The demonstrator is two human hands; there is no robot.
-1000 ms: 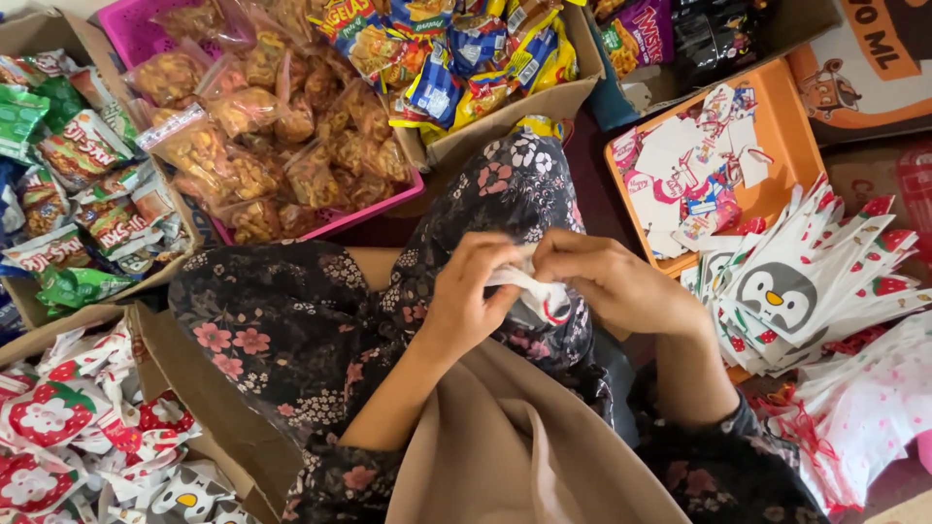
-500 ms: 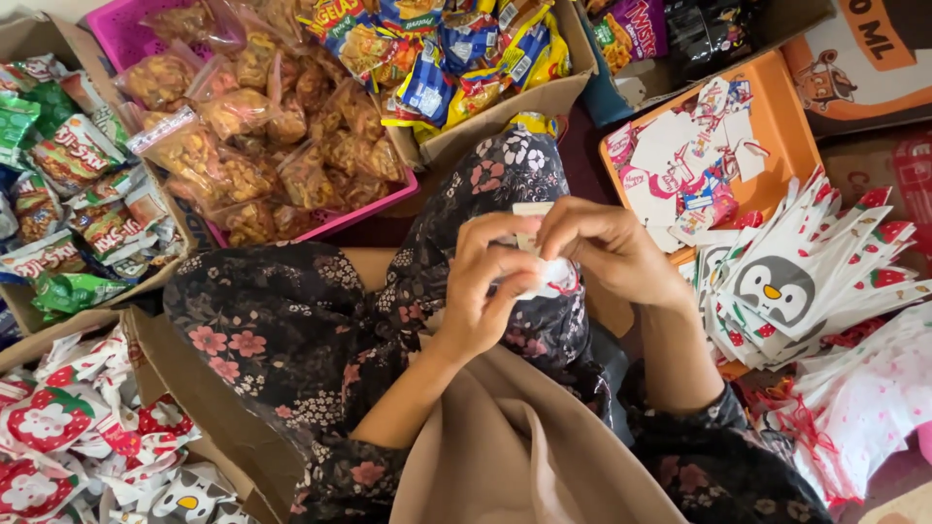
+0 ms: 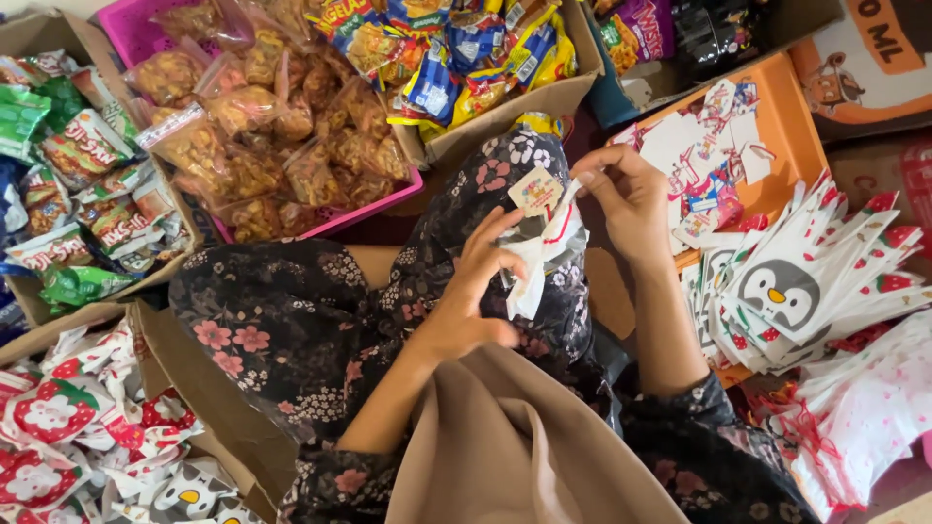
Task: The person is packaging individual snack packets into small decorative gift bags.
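Sitting among boxes, we have a pink basket (image 3: 126,29) of bagged fried snacks at upper left, a cardboard box (image 3: 568,92) of bright wrapped sweets beside it, and a fanned stack of penguin-print bags (image 3: 806,291) at right. Over our floral-clad lap (image 3: 291,330), both hands work a small white printed bag (image 3: 544,257). Our left hand (image 3: 466,301) curls closed around its crumpled body; our right hand (image 3: 631,199) pinches its upper edge near a small paper tag (image 3: 535,189). We judge the bag very light, soft and crinkly, a little slippery, best taken by its open rim with fingertips on either side.
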